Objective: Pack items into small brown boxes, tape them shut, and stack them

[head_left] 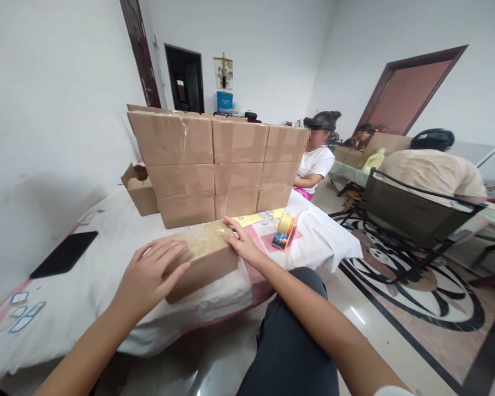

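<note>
A taped cardboard box (206,269) lies on the cloth-covered table in front of me, clear tape shining along its top. My left hand (154,269) rests on the box's left part, fingers stretched over the top and thumb toward the near side. At the right end, my right hand (243,242) touches the top edge and corner, its fingers extended and thumb apart. Beyond the right hand stands a tape dispenser (286,234) with a yellowish roll, orange and dark in its body. Just behind the box rises a stack of closed cardboard boxes (235,179).
An open carton (142,192) stands left of the stack. A black flat object (65,254) lies on the patterned tablecloth (103,275) near the wall. One person (315,162) sits behind the stack; another (433,165) sits in a chair (416,212) at right.
</note>
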Tool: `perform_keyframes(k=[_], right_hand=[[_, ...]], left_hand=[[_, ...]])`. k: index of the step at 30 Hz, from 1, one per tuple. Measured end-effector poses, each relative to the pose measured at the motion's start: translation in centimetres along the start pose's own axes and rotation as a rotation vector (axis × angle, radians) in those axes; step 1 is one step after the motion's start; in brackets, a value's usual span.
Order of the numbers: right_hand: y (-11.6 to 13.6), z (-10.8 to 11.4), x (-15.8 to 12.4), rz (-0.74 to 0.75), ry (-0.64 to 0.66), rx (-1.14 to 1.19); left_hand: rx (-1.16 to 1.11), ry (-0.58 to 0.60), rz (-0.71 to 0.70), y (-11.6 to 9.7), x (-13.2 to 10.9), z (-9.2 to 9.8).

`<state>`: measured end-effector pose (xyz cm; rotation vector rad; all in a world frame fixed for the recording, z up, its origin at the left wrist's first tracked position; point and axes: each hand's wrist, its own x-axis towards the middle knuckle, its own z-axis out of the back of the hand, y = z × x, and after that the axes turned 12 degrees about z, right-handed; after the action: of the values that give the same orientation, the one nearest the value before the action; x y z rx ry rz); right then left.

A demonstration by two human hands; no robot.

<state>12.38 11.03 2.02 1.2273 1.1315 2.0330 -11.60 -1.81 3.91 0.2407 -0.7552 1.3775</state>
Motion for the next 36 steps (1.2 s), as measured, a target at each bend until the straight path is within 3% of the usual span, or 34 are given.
perform_keyframes(k=[3,5,7,9,11,12,13,15,17,19,22,24,26,28,31,33,36], right_hand=[[-0.6,-0.5,-0.3,0.035,-0.010,0.039],[-1.0,0.1,-0.4,0.102,-0.101,-0.014],[-1.3,2.3,-0.2,0.200,-0.328,-0.189],[-1.7,6.1,0.2,0.239,-0.642,-0.415],[-2.7,10.7,0.5,0.092,-0.968,-0.527],[-3.3,12.8,0.5,-0.046,-1.104,-0.482],[-4.0,14.6,0.4,-0.211,-1.154,-0.355],[-5.6,16.8,-0.2,-0.408,-1.096,-0.136],[-6.9,17.1,-1.1,-0.453,-0.987,-0.022],[-7.8,16.4,-1.9,-0.409,-0.918,0.002],[-8.0,14.8,-2.7,-0.244,-0.821,-0.028],[-7.2,13.9,-3.0,-0.110,-0.727,-0.065],[-5.8,12.8,-3.6,-0.014,-0.634,-0.062],[-3.9,11.1,-4.6,0.021,-0.559,0.002],[-0.6,8.0,-6.7,-0.033,-0.463,0.170],[1.5,6.2,-8.0,-0.079,-0.382,0.264],[3.9,4.6,-9.0,-0.128,-0.307,0.345]], left_hand=[[0.106,0.066,-0.002,-1.8,-0.4,-0.8],[0.157,0.125,0.012,-2.0,-0.5,-1.5],[0.175,0.155,0.035,-1.7,-0.2,-2.0],[0.168,0.182,0.052,-1.2,0.3,-2.2],[0.150,0.214,0.060,-0.7,1.0,-2.2],[0.142,0.233,0.063,-0.4,1.4,-2.2],[0.134,0.250,0.067,0.0,1.8,-2.1],[0.113,0.281,0.084,0.8,2.7,-2.1],[0.070,0.290,0.122,1.6,3.5,-2.1],[-0.017,0.251,0.161,2.3,4.4,-2.0],[-0.188,0.058,0.128,1.7,5.6,-1.9],[-0.274,-0.069,0.055,-0.1,6.2,-2.1],[-0.357,-0.102,-0.010,-3.0,6.5,-2.7],[-0.475,-0.046,-0.053,-6.4,6.3,-3.6],[-0.628,0.138,-0.044,-10.8,5.3,-5.4],[-0.704,0.257,-0.008,-12.5,4.4,-6.6],[-0.841,0.341,0.049,-13.4,3.4,-7.9]])
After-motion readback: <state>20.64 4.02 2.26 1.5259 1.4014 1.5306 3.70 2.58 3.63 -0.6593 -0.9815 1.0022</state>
